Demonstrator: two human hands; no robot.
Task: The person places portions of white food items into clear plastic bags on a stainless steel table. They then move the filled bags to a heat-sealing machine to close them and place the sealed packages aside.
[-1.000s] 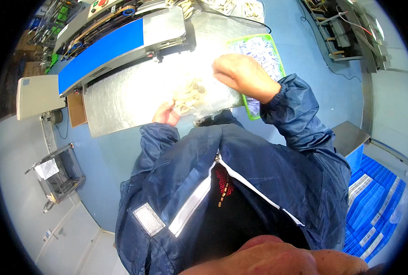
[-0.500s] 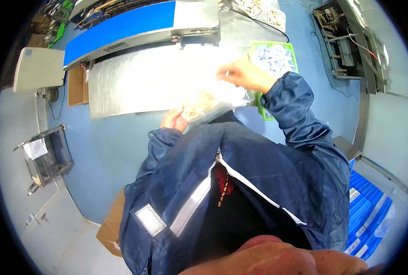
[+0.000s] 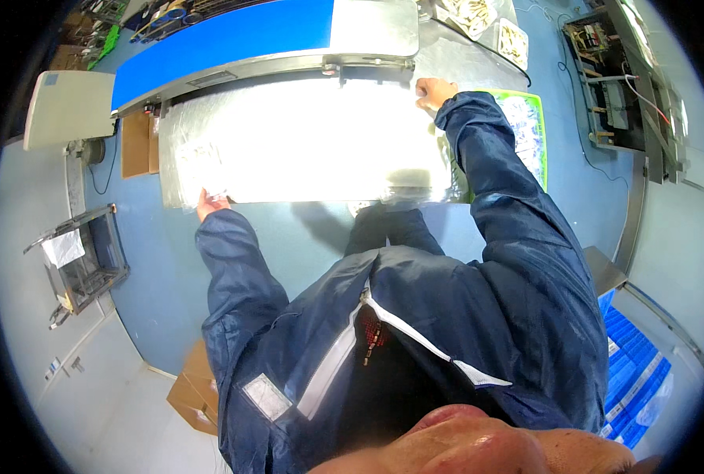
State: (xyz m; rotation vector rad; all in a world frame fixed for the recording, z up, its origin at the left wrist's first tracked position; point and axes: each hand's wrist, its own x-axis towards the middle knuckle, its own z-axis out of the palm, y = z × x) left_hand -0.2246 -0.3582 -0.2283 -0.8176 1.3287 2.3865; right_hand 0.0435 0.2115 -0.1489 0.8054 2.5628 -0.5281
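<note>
At the left end of the bright metal table (image 3: 289,134), a clear plastic bag (image 3: 198,162) lies by the front edge, its contents washed out by glare. My left hand (image 3: 212,207) is closed on the bag's near corner. Over on the right, beside the end of the conveyor, my right hand (image 3: 435,93) has its fingers curled in above the table. Whatever those fingers hold, if anything, is lost in the glare. Clear plastic film (image 3: 419,192) lies along the table's front edge, right of centre.
A conveyor with a blue belt (image 3: 233,43) runs along the far side. Right of the table stands a green crate (image 3: 543,130) of small white-and-blue packets. Tubs of cream-coloured pieces (image 3: 512,43) sit at the back right. A cardboard box (image 3: 137,146) stands at left.
My left hand has gone left with the clear bag, from the table's middle front to its left end. My right hand has moved away from the bag, up toward the conveyor's end.
</note>
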